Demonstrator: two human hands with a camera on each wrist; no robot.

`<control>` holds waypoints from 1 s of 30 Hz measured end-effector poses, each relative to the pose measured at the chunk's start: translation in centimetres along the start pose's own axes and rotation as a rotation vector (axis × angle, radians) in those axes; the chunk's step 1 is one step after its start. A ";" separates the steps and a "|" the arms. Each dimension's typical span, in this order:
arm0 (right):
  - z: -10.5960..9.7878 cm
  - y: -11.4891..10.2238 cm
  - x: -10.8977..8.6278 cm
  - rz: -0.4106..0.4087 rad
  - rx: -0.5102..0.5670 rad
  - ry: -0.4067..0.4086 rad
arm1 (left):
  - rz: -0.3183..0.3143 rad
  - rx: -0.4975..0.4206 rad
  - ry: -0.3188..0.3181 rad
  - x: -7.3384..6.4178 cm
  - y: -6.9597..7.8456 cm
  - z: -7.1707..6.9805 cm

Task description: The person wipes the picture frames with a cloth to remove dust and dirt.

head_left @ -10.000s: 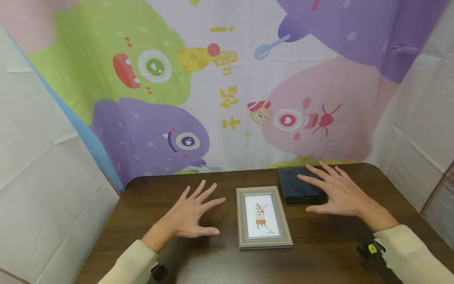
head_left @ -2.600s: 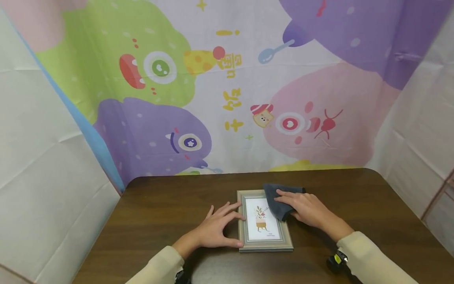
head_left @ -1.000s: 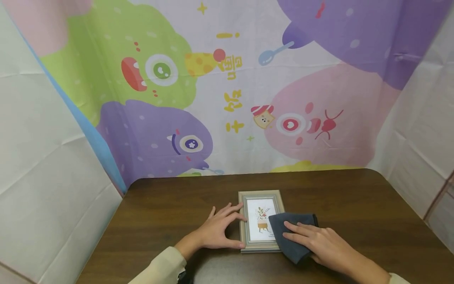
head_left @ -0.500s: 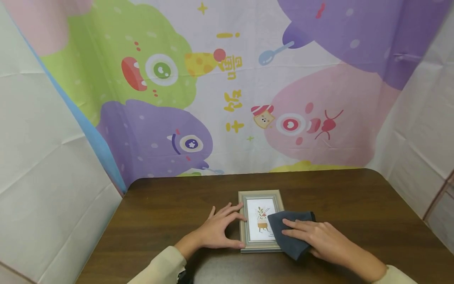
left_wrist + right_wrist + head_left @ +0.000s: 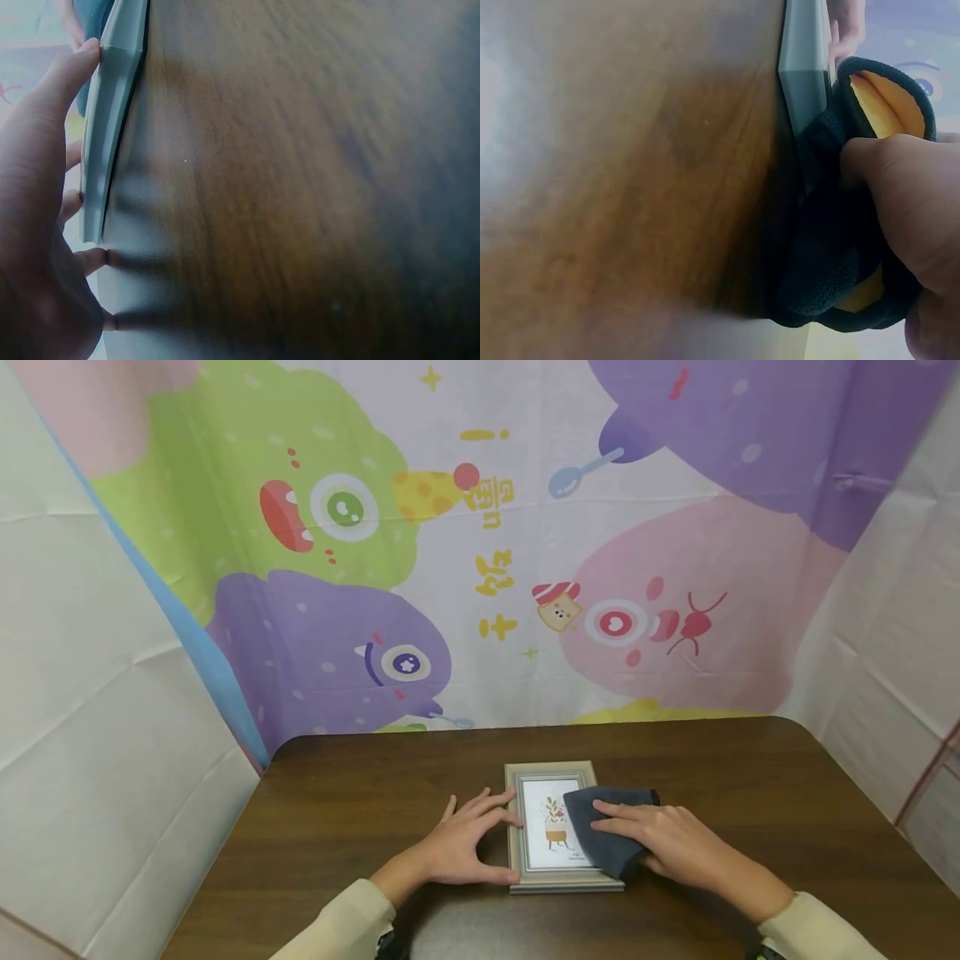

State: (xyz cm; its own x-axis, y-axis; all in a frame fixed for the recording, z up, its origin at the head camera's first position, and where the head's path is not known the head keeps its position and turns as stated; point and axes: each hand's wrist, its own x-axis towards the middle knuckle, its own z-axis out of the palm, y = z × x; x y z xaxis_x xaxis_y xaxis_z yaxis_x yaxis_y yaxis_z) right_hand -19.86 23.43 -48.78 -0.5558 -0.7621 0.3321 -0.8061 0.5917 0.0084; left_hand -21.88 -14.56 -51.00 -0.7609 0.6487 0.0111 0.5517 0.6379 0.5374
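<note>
A picture frame (image 5: 551, 768) with a pale border and a potted-plant print lies flat on the table. Along its left side my left hand (image 5: 457, 847) is spread, thumb at the near corner and two fingertips on the border; in the left wrist view the other fingertips touch the tabletop beside the frame edge (image 5: 112, 112). My right hand (image 5: 678, 843) holds a folded dark grey-blue cloth (image 5: 606, 853) over the frame's right side, covering part of the print. The right wrist view shows the thumb gripping the cloth (image 5: 821, 262), with a yellow-orange layer inside its folds.
The dark brown wooden table (image 5: 375, 777) has rounded far corners. Behind it hangs a printed curtain (image 5: 510, 677) with cartoon monsters. White fabric walls (image 5: 112, 710) stand on both sides.
Ten seconds ago the cloth lay folded at the back right and both hands hovered apart. Over the last second my right hand has slid the cloth away from me along the frame's right side.
</note>
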 end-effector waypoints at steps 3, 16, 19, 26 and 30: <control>0.1 0.4 0.3 0.016 0.010 -0.022 | -0.002 0.000 -0.003 0.0 0.0 0.0; 0.7 2.2 2.5 0.122 0.055 -0.087 | -0.003 -0.005 -0.002 -0.1 -0.2 0.0; 1.0 2.6 3.0 0.144 0.053 -0.090 | -0.005 -0.005 -0.003 -0.1 -0.3 0.1; 1.4 3.7 4.2 0.184 0.065 -0.100 | -0.006 -0.008 -0.005 -0.1 -0.2 0.1; 1.2 3.8 4.6 0.200 0.043 -0.108 | -0.004 -0.009 -0.005 -0.1 -0.1 0.0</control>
State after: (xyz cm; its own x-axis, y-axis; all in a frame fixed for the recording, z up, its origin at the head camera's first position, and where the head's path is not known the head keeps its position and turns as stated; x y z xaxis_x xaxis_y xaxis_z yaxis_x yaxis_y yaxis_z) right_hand -25.71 21.85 -48.36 -0.7220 -0.6558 0.2204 -0.6844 0.7238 -0.0883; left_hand -21.86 -14.64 -51.06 -0.7612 0.6485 0.0047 0.5456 0.6366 0.5450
